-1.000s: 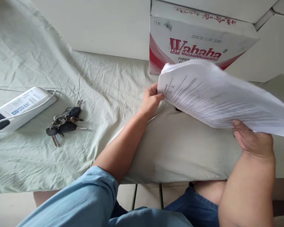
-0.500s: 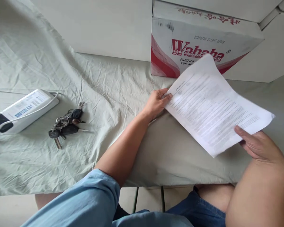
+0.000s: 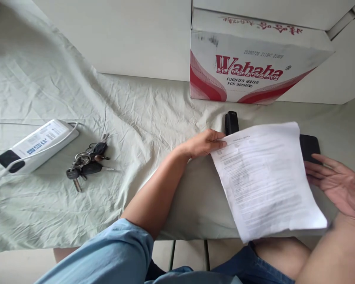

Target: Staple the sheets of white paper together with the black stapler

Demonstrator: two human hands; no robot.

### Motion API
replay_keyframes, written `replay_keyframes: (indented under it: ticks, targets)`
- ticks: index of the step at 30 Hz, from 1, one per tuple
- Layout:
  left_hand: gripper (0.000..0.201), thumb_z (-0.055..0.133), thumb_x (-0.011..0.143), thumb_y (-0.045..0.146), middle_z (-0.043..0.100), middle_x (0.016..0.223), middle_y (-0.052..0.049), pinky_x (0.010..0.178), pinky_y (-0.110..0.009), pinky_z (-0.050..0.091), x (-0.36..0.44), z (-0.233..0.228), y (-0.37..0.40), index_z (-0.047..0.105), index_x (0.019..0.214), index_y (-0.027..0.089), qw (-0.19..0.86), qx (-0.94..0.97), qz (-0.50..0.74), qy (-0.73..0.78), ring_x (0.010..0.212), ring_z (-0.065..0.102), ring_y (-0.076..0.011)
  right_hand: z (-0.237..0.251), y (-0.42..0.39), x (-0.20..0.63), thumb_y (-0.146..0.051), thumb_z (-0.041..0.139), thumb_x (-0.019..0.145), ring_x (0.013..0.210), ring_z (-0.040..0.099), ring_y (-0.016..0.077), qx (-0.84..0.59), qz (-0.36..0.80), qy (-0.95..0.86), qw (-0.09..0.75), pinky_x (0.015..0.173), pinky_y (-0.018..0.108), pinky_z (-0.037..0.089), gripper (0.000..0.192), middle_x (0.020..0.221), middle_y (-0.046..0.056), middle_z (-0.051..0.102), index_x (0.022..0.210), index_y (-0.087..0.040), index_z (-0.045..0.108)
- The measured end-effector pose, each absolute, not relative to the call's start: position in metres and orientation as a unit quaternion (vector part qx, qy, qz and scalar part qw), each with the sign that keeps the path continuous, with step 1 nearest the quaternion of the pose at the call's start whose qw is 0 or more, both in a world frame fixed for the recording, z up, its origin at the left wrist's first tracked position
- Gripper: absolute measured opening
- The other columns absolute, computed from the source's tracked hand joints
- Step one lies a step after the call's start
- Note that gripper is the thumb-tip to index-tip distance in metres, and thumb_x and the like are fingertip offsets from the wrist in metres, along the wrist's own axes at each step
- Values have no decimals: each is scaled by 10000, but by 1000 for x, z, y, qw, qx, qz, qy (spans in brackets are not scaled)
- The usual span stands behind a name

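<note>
Printed paper [image 3: 264, 177] hangs from my left hand [image 3: 205, 142], which pinches its upper left corner between thumb and fingers. The lower part of the paper reaches past the table's front edge. My right hand [image 3: 340, 179] is beside the paper's right edge, fingers stretched out and palm turned up, holding nothing. Just behind the paper's top edge stands a black stapler [image 3: 231, 122], its lower part hidden. A flat black object [image 3: 310, 146], partly covered by the paper, lies near my right fingertips; I cannot make out what it is.
A white and red water carton [image 3: 242, 75] stands at the back against white panels. To the left lie a bunch of keys [image 3: 88, 159] and a white box-shaped device [image 3: 38, 146] with a cable. Wrinkled pale green cloth [image 3: 154, 110] covers the table.
My right hand has let go of the paper's lower right part and opened. The paper has swung down and turned more upright, uncovering the stapler and the black object.
</note>
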State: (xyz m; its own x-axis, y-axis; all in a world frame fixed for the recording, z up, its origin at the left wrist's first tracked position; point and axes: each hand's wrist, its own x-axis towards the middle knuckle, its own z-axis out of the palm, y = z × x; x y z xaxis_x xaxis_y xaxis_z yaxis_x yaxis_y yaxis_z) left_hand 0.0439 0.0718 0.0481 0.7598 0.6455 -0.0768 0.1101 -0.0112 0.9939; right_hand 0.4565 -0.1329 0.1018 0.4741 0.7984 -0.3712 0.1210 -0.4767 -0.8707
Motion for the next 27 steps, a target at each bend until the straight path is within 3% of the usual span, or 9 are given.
replay_keyframes:
  ticks: [3,5,7,10,14,17,21,27]
  targets:
    - [253,691,1026,410,811,936,-50,778,-323,614,45,49,72,774,925,193,654,704,133,245,884,737,-213,87,-120,427,-785,1060,589,1354,847,510,-751,460,-323,347,1215,699,674,669,1323,132,921,1147,-437,933]
    - [252,659,1030,377,768,872,-34,745,-316,568,47,50,72,730,861,204,627,724,121,262,829,690,-196,79,-109,401,-745,1086,633,1250,888,462,-728,506,-337,318,1147,636,728,607,1184,113,939,1075,-361,926]
    - [229,647,1032,343,767,858,-25,746,-317,547,49,51,71,743,872,210,605,734,118,286,815,681,-191,73,-99,380,-806,1027,728,1101,917,400,-724,499,-336,336,1063,575,763,570,1036,91,933,991,-315,908]
    - [97,706,976,264,797,873,-9,754,-309,537,52,50,71,792,976,218,570,728,155,349,816,712,-185,72,-88,369,-805,1051,696,952,910,347,-733,500,-319,333,973,520,779,573,981,66,926,922,-305,886]
    - [142,687,920,124,675,670,80,659,-297,491,58,44,72,715,1014,227,582,687,181,396,565,597,-129,74,-88,382,-750,1117,603,894,890,339,-748,518,-316,270,852,463,779,583,904,77,907,835,-280,863]
    - [233,641,896,53,623,578,116,654,-296,482,61,39,71,667,1029,242,580,684,198,397,514,576,-128,72,-93,389,-729,1121,589,862,891,335,-752,519,-304,270,788,443,777,555,865,67,900,802,-290,857]
    - [293,647,921,37,641,613,119,650,-291,482,63,37,71,664,1135,235,582,663,216,419,528,587,-125,68,-94,386,-704,1115,585,770,889,321,-757,502,-282,309,747,449,788,500,831,37,898,765,-319,851]
    - [410,648,952,28,707,725,103,683,-284,498,65,36,70,686,1320,205,585,656,227,420,570,613,-115,66,-92,393,-634,1155,532,771,901,329,-757,509,-249,325,748,425,788,512,812,70,896,751,-293,843]
